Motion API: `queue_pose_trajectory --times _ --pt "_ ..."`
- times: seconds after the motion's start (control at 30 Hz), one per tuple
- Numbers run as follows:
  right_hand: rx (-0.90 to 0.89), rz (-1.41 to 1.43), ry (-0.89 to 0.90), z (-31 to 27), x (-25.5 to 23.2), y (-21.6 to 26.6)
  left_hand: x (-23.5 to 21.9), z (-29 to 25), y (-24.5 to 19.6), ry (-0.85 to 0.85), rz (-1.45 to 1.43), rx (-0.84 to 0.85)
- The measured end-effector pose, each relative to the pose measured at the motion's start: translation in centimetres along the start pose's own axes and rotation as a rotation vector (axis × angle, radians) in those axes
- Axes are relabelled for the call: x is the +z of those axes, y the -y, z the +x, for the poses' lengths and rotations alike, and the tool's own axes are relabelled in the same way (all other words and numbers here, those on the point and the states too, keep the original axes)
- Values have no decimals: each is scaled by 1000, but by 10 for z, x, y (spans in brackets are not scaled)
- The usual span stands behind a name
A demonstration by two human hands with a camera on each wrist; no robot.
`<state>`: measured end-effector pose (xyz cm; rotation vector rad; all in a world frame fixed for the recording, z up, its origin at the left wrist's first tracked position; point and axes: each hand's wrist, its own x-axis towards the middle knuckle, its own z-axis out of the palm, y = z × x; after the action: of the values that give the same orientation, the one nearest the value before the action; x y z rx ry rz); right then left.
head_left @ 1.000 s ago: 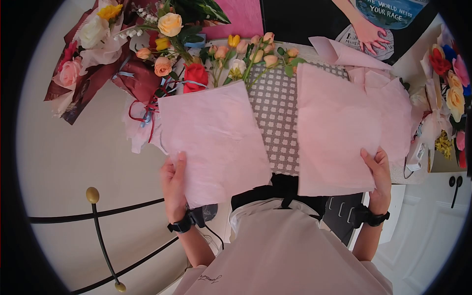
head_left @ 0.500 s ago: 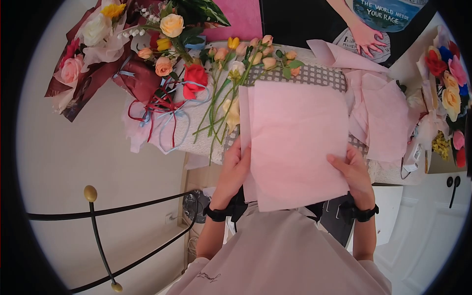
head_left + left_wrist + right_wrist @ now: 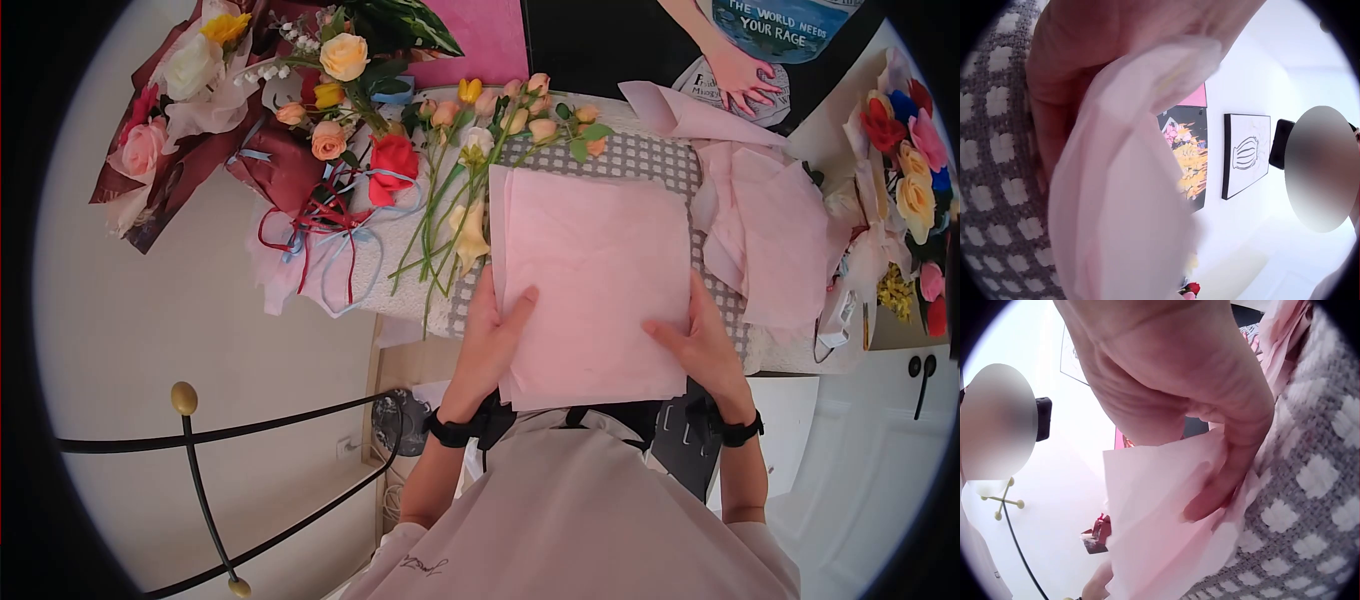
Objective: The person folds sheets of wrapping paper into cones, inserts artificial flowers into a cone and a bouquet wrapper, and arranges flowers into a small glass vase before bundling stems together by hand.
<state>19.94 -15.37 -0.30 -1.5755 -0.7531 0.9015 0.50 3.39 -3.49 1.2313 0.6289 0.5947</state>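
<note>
A stack of pale pink tissue paper sheets (image 3: 595, 270) lies over the grey and white checked cloth (image 3: 650, 152), in front of the person's body. The left hand (image 3: 490, 340) grips the stack's left edge with its thumb on top and its fingers underneath. On the opposite edge the right hand (image 3: 708, 348) pinches the paper, thumb above. In the left wrist view the pink paper (image 3: 1116, 194) bulges in layers out of the hand. Through the right wrist view, fingers (image 3: 1213, 497) curl at the paper's edge, close over the checked cloth (image 3: 1279, 515).
Left of the stack lie long-stemmed roses (image 3: 440, 215), a red rose (image 3: 393, 168) and tangled ribbons (image 3: 335, 222). A wrapped bouquet (image 3: 190, 110) stands at far left, another (image 3: 905, 170) at far right. More pink paper (image 3: 775, 235) is beside the stack. A black rail (image 3: 290, 420) runs lower left.
Two separate portions of pink paper, one in each hand, have come together into one stack. The left hand moved right and the right hand moved left; the stack's edges now line up more closely.
</note>
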Motion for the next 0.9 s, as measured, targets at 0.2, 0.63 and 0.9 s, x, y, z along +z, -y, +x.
queue_pose_trajectory --times 0.2,0.63,0.9 --pt "-33 -116 -121 0 -19 -22 6 12 -5 33 117 68" --pt "194 368 -256 0 -14 -8 22 24 -31 109 -166 -51" --pt "111 80 -331 10 -12 -15 18 1 -1 129 -62 -142"
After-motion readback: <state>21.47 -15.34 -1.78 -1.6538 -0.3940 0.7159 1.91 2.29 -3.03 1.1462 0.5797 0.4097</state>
